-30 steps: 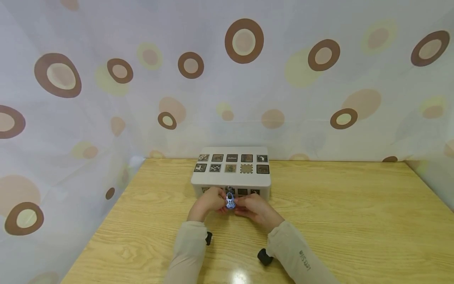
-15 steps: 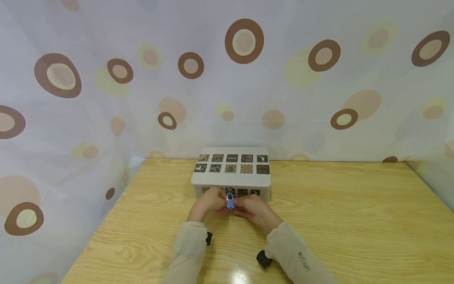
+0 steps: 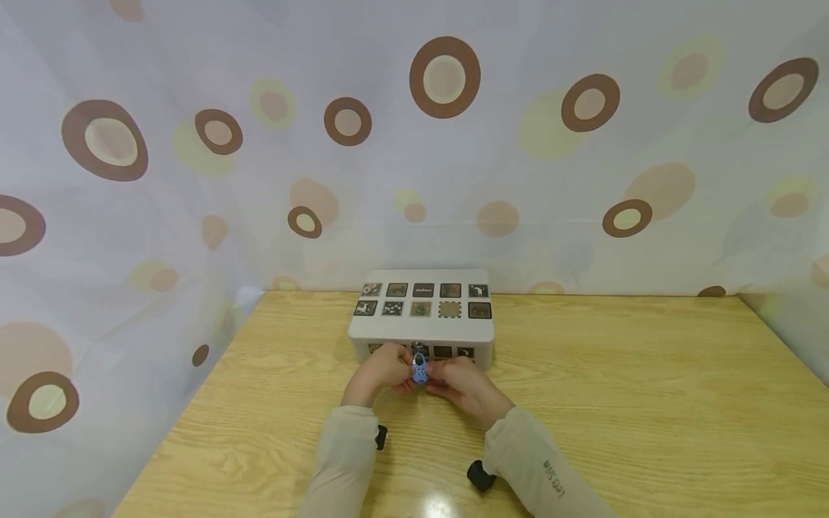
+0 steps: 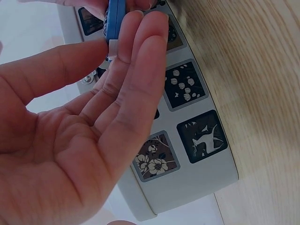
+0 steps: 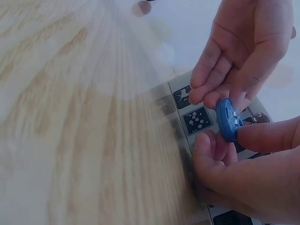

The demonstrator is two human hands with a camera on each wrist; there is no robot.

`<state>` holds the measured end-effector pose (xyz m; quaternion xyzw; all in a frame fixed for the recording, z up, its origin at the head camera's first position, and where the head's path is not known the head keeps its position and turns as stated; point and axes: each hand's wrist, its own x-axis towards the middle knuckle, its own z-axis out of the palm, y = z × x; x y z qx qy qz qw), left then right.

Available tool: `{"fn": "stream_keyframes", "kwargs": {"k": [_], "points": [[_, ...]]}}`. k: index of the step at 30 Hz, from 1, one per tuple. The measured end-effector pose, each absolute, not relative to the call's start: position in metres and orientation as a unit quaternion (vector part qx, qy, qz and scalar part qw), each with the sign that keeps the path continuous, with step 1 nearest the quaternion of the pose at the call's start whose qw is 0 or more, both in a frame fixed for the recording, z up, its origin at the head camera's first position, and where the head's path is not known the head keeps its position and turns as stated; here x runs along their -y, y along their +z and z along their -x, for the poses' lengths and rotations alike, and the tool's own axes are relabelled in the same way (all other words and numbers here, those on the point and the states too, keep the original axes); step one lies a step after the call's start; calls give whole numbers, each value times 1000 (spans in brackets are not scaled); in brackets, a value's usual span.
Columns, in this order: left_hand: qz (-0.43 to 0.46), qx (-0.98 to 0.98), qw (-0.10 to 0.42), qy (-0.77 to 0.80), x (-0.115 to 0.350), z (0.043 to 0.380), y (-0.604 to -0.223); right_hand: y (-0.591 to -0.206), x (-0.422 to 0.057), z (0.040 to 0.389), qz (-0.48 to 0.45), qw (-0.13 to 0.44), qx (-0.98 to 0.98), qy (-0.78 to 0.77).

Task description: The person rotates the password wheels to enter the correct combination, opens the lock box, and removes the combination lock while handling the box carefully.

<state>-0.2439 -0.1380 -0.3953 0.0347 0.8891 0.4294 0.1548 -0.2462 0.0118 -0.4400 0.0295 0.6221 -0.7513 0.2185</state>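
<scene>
A small blue combination padlock [image 3: 420,372] with number dials is at the front of a white box [image 3: 421,331], just below its metal clasp. My left hand [image 3: 382,368] pinches the padlock's left side; in the left wrist view the left thumb [image 4: 61,68] and fingertips meet at its blue body [image 4: 116,21]. From the other side my right hand [image 3: 468,383] grips it, its thumb [image 5: 265,137] against the dial face in the right wrist view. The shackle stands upward, toward the clasp. Fingers partly cover the box's front.
The box has picture tiles on lid and front, and sits near the back of a wooden table [image 3: 615,388]. Behind it hangs a white curtain [image 3: 388,165] with brown and yellow circles. Black wrist mounts [image 3: 481,476] show under the sleeves.
Both hands stay on the padlock with only tiny finger shifts. The right forearm has moved slightly left, and the head view has tilted a touch.
</scene>
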Motion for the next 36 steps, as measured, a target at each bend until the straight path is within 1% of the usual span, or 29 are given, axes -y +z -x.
{"fn": "stream_keyframes", "kwargs": {"k": [24,36], "points": [[-39,-888,154,431,138,245,-396,-440,-10,249,-35,214,-624,-751],[-36,-887,156,434,138,245,-397,-439,-11,249,-53,215,-610,-761]]}}
